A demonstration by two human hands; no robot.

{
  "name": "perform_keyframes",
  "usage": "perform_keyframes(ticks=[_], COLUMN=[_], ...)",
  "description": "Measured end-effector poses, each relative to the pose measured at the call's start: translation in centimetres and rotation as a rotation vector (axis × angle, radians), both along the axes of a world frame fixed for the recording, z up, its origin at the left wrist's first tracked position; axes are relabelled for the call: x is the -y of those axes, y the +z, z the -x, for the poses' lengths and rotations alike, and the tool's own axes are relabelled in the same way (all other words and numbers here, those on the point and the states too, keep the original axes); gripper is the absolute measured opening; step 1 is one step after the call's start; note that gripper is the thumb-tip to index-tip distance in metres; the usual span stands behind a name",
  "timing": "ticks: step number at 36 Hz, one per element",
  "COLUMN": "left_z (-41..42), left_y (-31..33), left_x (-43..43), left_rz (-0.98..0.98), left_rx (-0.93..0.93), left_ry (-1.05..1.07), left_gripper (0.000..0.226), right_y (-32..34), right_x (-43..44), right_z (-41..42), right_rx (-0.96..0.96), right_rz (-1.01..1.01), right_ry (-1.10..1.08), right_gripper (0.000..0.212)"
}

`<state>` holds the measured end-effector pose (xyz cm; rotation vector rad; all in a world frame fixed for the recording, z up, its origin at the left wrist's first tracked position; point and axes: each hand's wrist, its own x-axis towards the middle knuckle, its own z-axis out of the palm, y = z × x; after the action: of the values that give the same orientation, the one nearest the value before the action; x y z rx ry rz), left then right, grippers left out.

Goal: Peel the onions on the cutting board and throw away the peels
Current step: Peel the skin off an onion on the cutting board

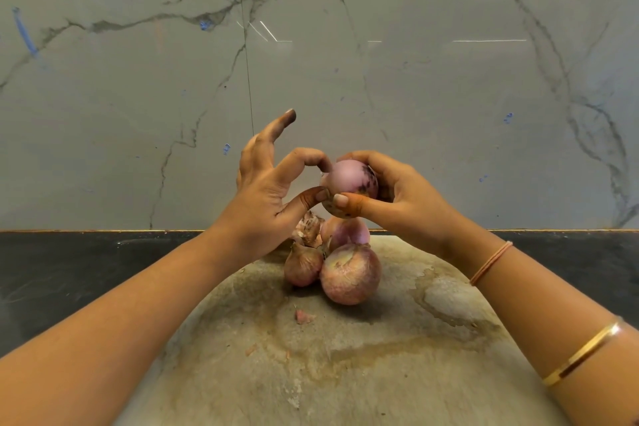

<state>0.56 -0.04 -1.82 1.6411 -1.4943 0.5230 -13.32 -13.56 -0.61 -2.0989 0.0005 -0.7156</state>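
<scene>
A pink onion (347,180) with dark smudges is held up above the cutting board (345,356). My right hand (390,190) grips it from the right, thumb underneath. My left hand (269,190) pinches at the onion's left side with thumb and a curled finger, the other fingers spread upward. Below them on the board lie a large unpeeled onion (350,274), a smaller one (303,264) to its left, and a smooth pink onion (345,231) behind. Loose peels (309,226) lie beside them.
The worn, stained board rests on a dark countertop (69,270) against a grey marble wall (415,62). A small peel scrap (303,316) lies on the board in front of the onions.
</scene>
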Motion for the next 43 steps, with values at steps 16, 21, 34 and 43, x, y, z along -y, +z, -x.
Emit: perform_keyframes(ticks=[16,21,34,43], left_z=[-0.02,-0.27,-0.11,-0.12], left_y=[-0.12,-0.11,-0.01,-0.26], left_x=[0.06,-0.09,-0.12,0.12], left_rz=[0.011,-0.025,-0.051,-0.037], left_rx=[0.020,0.024,0.051,0.105], left_ry=[-0.009,-0.012,-0.002,0.017], left_gripper=[0.019,0.024,0.015,0.015], right_y=[0.01,-0.21,-0.47,-0.37], right_x=[0.02,0.49,0.64,0.51], right_z=[-0.06,-0.15,-0.41,-0.68], right_rx=[0.001,-0.056,-0.059,-0.038], right_rz=[-0.006,0.033,0.005,-0.061], right_ry=[0.012,0.011,0.005,-0.033], right_gripper=[0.052,0.039,0.018,0.017])
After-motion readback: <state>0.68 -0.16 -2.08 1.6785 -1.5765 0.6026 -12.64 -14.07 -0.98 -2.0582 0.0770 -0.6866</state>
